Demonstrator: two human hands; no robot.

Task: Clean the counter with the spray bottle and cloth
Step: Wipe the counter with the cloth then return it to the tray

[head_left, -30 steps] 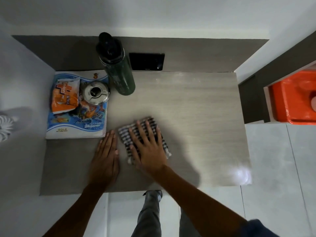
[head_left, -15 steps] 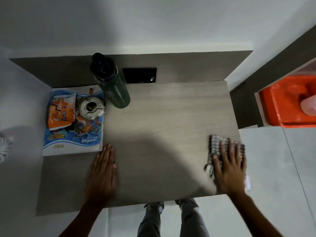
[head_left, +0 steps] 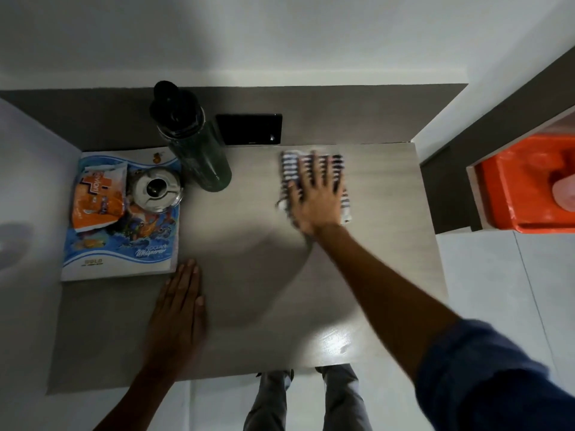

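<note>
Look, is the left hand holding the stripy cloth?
No, the left hand lies flat on the bare counter; the right hand presses the cloth.

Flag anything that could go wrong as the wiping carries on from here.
The right hand presses the cloth flat near the back edge; a sweep to the left could knock over the tall bottle. The book and packet cover the counter beneath them, so that patch may go unwiped.

Dark bottle [head_left: 199, 150], steel lid [head_left: 156, 189] on packets [head_left: 121, 219], orange bin [head_left: 525, 185].
</note>
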